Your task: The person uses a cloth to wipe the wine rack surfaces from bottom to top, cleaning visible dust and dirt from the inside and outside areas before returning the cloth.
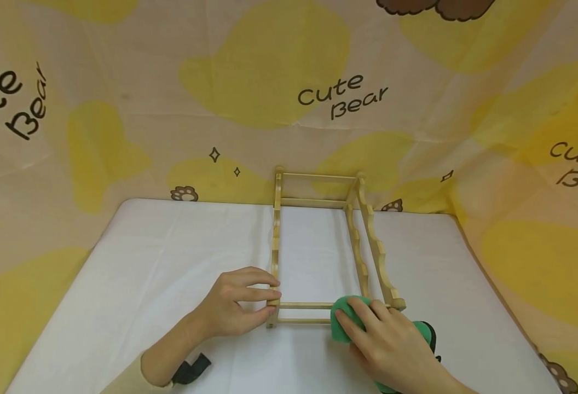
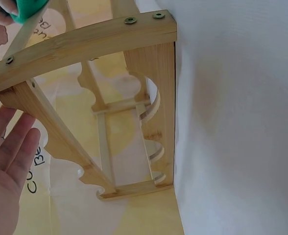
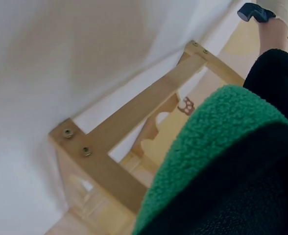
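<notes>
Green sponge-like cleaning pad (image 1: 348,320) sits nearest the viewer, pressed by the right hand (image 1: 392,345) against the near crossbar of a bamboo rack (image 1: 318,241). Fingers lie fairly straight over the pad, bearing down rather than clutching it. In the right wrist view the green pile fills the frame above a dark backing layer; the bar runs just beyond it.

Left hand (image 1: 240,309) pinches the rack's near left corner post, thumb below and fingers above. The left wrist view shows only its palm and straight fingers beside the scalloped side rail, so the pinch reads from the head view alone.

Rack lies on a white surface (image 1: 146,273), near end at the hands, far end reaching the back edge. Two scalloped rails run along its right side, a plainer rail on the left, thin dowels joining them.

Judgement: for a clean wipe, hold the corner firm so the light frame does not skid, and run the pad along the bar, not across it.

Beyond, a yellow-patched cloth backdrop (image 1: 289,82) printed "Cute Bear".
</notes>
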Demonstrator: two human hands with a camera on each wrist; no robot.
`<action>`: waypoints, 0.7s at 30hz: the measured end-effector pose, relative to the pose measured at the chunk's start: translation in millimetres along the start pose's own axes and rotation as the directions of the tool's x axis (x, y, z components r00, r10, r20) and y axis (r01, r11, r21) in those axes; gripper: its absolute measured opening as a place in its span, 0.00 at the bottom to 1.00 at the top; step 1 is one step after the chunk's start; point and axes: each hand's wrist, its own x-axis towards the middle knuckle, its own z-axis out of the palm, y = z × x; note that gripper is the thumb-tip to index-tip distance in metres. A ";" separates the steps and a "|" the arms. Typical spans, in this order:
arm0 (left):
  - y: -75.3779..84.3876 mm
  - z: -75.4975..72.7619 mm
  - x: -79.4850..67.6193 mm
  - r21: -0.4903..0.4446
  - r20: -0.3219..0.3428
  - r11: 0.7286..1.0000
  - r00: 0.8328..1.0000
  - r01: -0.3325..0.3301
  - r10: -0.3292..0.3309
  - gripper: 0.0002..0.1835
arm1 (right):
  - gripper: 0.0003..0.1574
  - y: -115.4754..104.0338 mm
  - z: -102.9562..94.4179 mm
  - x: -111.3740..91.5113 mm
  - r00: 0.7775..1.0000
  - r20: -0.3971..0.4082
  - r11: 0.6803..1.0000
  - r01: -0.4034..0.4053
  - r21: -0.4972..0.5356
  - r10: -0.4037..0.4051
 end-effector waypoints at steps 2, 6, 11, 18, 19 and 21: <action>0.6 0.7 1.0 0.006 0.003 1.000 1.000 0.006 -0.006 0.15 | 0.29 1.5 -2.8 -5.6 1.000 0.006 1.000 -0.026 -0.003 0.026; 2.6 2.3 2.2 0.022 -0.002 1.000 1.000 0.020 -0.020 0.14 | 0.29 6.0 -7.6 -15.4 0.998 0.018 0.998 -0.054 -0.010 0.054; 5.8 2.9 3.6 0.036 -0.007 0.999 0.999 0.039 -0.039 0.12 | 0.30 14.8 -11.1 -25.1 0.999 -0.010 0.999 -0.041 -0.001 0.041; 9.7 4.2 6.3 0.061 -0.011 0.997 0.998 0.056 -0.056 0.12 | 0.31 26.2 -21.4 -37.7 0.999 0.031 0.999 -0.035 -0.002 0.035; 10.4 4.2 7.2 0.067 -0.011 0.996 0.998 0.058 -0.057 0.13 | 0.30 28.5 -23.6 -39.6 0.999 0.041 1.000 -0.031 0.000 0.031; 12.1 4.4 9.1 0.081 -0.011 0.995 0.998 0.058 -0.057 0.13 | 0.30 33.8 -27.5 -43.3 0.998 0.057 1.000 -0.018 0.009 0.018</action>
